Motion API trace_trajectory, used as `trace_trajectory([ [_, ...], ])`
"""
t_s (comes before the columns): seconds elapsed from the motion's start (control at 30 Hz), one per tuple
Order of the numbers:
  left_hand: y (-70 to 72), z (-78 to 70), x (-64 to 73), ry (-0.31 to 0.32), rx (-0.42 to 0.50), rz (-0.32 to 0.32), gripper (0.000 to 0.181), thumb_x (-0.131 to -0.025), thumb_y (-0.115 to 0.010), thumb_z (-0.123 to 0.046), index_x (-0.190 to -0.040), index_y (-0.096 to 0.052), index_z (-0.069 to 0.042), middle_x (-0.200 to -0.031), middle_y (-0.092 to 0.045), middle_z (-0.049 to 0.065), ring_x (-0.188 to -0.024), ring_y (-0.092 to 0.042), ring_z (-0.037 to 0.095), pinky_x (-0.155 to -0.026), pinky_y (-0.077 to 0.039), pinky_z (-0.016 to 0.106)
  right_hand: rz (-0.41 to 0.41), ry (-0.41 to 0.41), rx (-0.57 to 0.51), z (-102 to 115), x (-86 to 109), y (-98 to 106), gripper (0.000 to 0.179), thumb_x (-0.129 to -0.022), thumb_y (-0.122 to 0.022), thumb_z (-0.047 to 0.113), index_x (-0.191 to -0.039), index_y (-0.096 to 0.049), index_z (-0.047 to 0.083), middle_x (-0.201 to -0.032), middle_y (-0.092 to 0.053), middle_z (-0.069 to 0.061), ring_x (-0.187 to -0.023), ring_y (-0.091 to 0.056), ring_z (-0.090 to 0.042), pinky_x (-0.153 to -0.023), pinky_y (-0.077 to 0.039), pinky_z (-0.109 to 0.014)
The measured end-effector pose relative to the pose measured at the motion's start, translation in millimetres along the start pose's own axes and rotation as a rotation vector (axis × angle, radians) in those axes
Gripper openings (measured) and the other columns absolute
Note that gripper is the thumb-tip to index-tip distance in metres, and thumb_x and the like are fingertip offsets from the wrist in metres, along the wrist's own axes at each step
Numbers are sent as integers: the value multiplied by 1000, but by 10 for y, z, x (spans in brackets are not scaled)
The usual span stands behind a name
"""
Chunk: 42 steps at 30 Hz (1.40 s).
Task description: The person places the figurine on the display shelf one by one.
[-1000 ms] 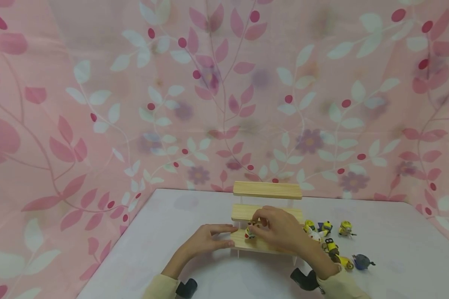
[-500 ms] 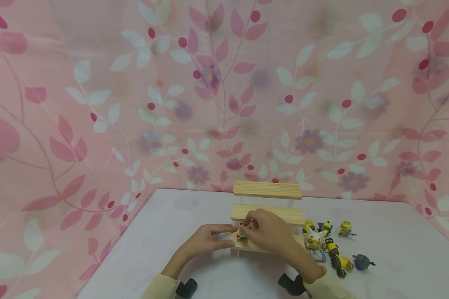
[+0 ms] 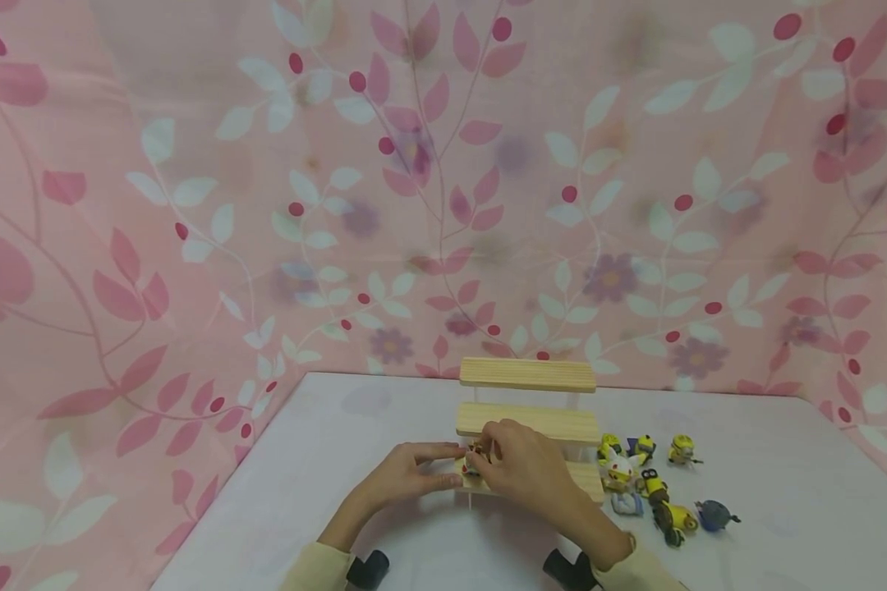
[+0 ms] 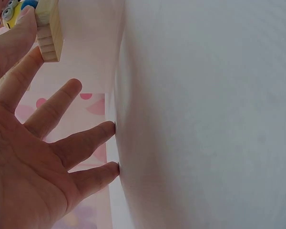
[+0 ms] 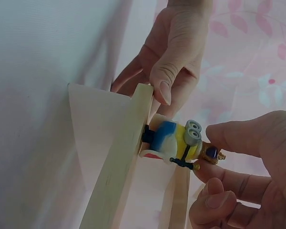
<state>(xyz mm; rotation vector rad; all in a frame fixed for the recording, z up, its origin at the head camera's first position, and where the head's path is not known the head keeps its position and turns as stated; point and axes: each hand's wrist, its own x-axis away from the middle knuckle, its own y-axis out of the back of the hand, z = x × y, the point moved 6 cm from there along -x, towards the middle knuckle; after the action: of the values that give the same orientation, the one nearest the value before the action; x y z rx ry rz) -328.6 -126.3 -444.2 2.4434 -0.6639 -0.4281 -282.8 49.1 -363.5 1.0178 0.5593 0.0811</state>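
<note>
A minion figurine (image 5: 178, 136) with grey goggles, blue overalls, a gold crown and a dark staff stands on the lowest shelf board, near its left end. My right hand (image 3: 528, 472) pinches it at the crown between thumb and a finger; the other fingers are curled in. The lowest board (image 3: 584, 480) belongs to a three-tier wooden shelf rack. My left hand (image 4: 38, 138) touches this board's left end with thumb and forefinger. Its fingers are straight and spread, two tips down at the white tabletop. In the head view my right hand partly covers the figurine.
Several more figurines stand or lie right of the rack, among them a white-eared one (image 3: 622, 469) and a blue-grey one (image 3: 715, 515) lying farther right. The middle board (image 3: 562, 422) and top board (image 3: 528, 373) rise behind. A pink floral cloth (image 3: 443, 205) hangs behind the table.
My right hand has moved left along the lowest board with the figurine, bringing it to the left end. My left hand has stayed in place.
</note>
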Motion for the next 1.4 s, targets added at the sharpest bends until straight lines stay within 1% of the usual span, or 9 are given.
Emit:
trace_trajectory([
  [0.1,5,-8,-2,-4,6,0,43,-86,-76,-41,-127,-69,-29,-132,-62,-7,-128,-52,19,-107,-41,51,2,-1,3,-3,1,2,27,-83,-79,37,-73,-58,24,-63,-42,12,-50,-37,-4,-41,-28,-21],
  [0.17,5,-12,-2,-3,8,1,43,-86,-76,-41,-127,-69,-29,-132,-62,-6,-128,-52,19,-107,-41,51,-2,4,5,-1,1,5,27,-82,-80,38,-74,-59,24,-63,-42,13,-51,-37,-4,-41,-28,-21],
  [0.3,5,-14,-2,2,5,0,43,-86,-76,-42,-127,-69,-28,-131,-62,-9,-128,-53,19,-106,-42,51,-3,11,13,-1,2,4,21,-83,-79,37,-80,-64,23,-63,-42,13,-51,-37,-4,-41,-29,-21],
  [0.47,5,-20,2,-2,-1,-2,45,-86,-76,-42,-128,-69,-27,-129,-62,-14,-127,-52,17,-107,-41,49,23,-1,18,-1,6,-6,19,-84,-78,37,-86,-67,22,-64,-44,13,-52,-38,-4,-42,-31,-21],
  [0.57,8,-26,3,-8,-10,-4,45,-86,-76,-42,-128,-68,-27,-128,-62,-15,-127,-53,15,-107,-41,48,31,-5,17,7,13,-3,19,-85,-77,37,-87,-67,21,-65,-44,13,-52,-38,-3,-43,-31,-20],
  [0.8,11,-22,-2,-13,-15,-6,45,-86,-76,-42,-128,-69,-27,-128,-63,-16,-126,-53,16,-107,-42,49,11,5,16,-6,20,-5,18,-84,-78,36,-87,-67,21,-65,-43,14,-53,-38,-4,-43,-31,-21],
  [1.0,-2,-3,-8,-9,-5,-3,45,-86,-76,-42,-128,-68,-28,-128,-63,-16,-126,-53,17,-106,-42,49,28,-11,17,-26,26,-8,20,-85,-77,39,-88,-67,22,-64,-44,13,-52,-38,-4,-43,-31,-21],
  [1.23,-11,-2,-9,-8,10,4,45,-86,-76,-41,-128,-68,-27,-129,-63,-14,-127,-52,18,-106,-42,50,17,-10,22,-70,100,63,23,-83,-78,39,-93,-69,20,-66,-45,14,-54,-39,-3,-45,-34,-21],
  [1.4,-2,-7,-7,-13,8,-4,45,-85,-77,-41,-128,-69,-26,-129,-63,-13,-127,-52,19,-106,-42,50,1,4,58,-117,160,139,25,-82,-80,40,-95,-70,21,-64,-43,15,-53,-37,-2,-44,-33,-20],
])
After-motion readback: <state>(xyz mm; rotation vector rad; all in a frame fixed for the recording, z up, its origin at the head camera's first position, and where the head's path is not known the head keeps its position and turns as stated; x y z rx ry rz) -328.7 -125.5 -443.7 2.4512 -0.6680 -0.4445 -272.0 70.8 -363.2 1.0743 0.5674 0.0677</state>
